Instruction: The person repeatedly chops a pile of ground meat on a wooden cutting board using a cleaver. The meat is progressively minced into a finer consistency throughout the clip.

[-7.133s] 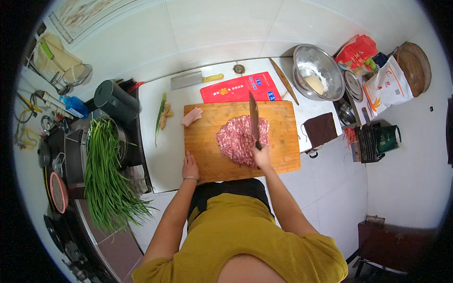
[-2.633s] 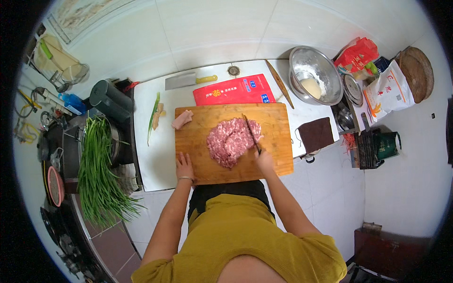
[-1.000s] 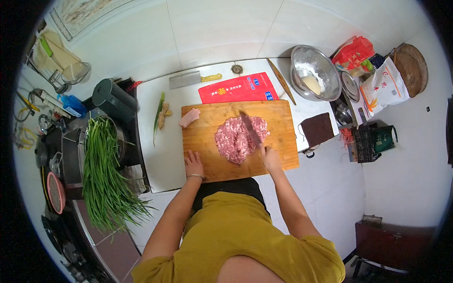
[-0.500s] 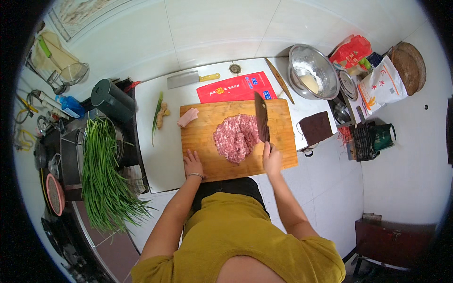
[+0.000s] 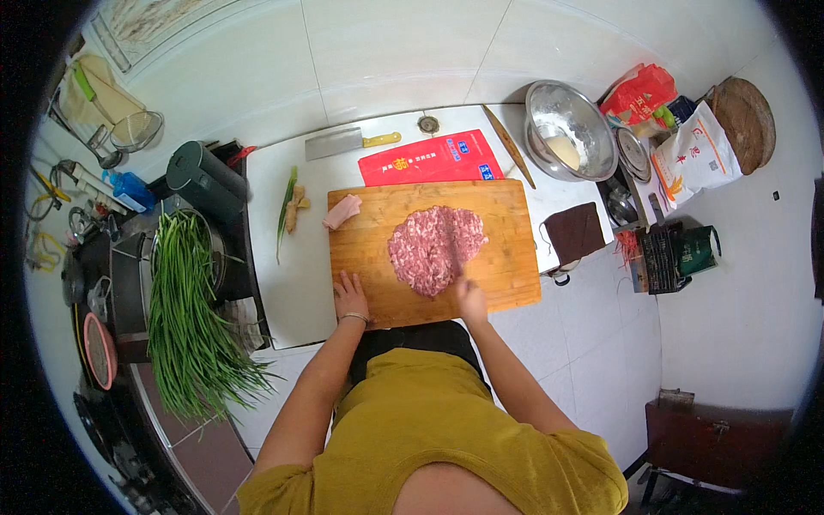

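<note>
Presumably to steady the cutting board (image 5: 506,257), left hand (image 5: 350,298) rests at its left edge, fingers extended; right hand (image 5: 471,302) grips knife (image 5: 453,245), blade blurred at minced meat (image 5: 418,249) mid-board.

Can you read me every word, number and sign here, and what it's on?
Red packet: yellow and white print; I won't copy it.
White bag: dark print; not copied.
Red bag: pale print; not copied.
Blue bottle: label too small to read.
Green bag: marks too small to read.
</note>
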Demonstrator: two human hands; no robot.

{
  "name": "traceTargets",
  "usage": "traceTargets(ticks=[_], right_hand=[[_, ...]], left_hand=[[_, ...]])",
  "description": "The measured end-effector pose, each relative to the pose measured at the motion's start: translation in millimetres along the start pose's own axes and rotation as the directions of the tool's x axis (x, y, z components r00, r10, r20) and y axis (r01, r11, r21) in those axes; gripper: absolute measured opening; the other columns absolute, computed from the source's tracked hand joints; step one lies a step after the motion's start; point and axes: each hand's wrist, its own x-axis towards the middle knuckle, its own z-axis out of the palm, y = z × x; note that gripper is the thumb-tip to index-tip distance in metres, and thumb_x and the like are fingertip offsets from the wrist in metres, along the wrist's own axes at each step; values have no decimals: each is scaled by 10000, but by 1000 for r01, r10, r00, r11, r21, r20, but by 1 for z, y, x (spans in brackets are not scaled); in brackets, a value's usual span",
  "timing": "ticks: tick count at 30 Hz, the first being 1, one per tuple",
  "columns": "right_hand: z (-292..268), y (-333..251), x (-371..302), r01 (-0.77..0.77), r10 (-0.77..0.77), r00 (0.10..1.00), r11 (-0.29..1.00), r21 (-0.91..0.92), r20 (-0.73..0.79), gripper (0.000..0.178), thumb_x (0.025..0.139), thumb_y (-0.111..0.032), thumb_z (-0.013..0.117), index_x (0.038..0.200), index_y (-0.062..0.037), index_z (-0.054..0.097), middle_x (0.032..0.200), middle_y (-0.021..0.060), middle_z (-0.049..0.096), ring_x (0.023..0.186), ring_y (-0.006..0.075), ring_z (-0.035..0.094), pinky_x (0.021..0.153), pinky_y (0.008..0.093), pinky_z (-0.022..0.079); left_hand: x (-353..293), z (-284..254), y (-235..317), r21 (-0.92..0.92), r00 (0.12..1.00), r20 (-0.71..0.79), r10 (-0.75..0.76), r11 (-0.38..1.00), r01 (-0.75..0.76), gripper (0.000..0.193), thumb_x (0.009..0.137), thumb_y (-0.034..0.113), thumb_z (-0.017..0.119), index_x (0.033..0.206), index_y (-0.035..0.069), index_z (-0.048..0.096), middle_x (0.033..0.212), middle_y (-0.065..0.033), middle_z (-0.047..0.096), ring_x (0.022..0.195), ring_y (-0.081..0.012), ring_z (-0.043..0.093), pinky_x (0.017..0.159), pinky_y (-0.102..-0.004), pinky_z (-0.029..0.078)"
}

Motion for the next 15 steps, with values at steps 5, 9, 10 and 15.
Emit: traceTargets(ticks=[5,9,10,15], right_hand=[[-53,-30,27,14,6,957,998,-65,289,418,847,-342,449,766,49,577,694,288,546,690,415,562,604,439,438],[-71,-46,7,10,-21,997,986,164,68,389,846,-326,458,783,38,583,687,279,546,670,419,555,585,434,430],[-38,-22,-4,36,-36,999,984,172,-2,376,852,-309,453,784,37,583,671,276,543,672,414,558,580,431,429],[-8,1,15,57,-25,966,991,-119,257,418,845,-350,442,805,35,597,682,283,547,687,421,555,603,452,450]], left_hand=[[-17,-42,0,-26,992,124,6,1000,-3,1174,502,421,783,1358,62,64,1402,-209,11,1222,-412,199,985,-437,272],[-13,-34,1,-46,988,152,-19,999,27,1168,501,421,783,1359,68,73,1403,-206,8,1221,-411,203,981,-417,286],[-9,-27,1,-41,993,116,-13,999,18,1166,503,419,784,1359,68,74,1403,-206,8,1221,-410,203,980,-413,289],[1,1,-4,-16,1000,28,-8,1000,9,1170,497,413,788,1359,69,76,1404,-203,15,1223,-401,207,986,-409,279]])
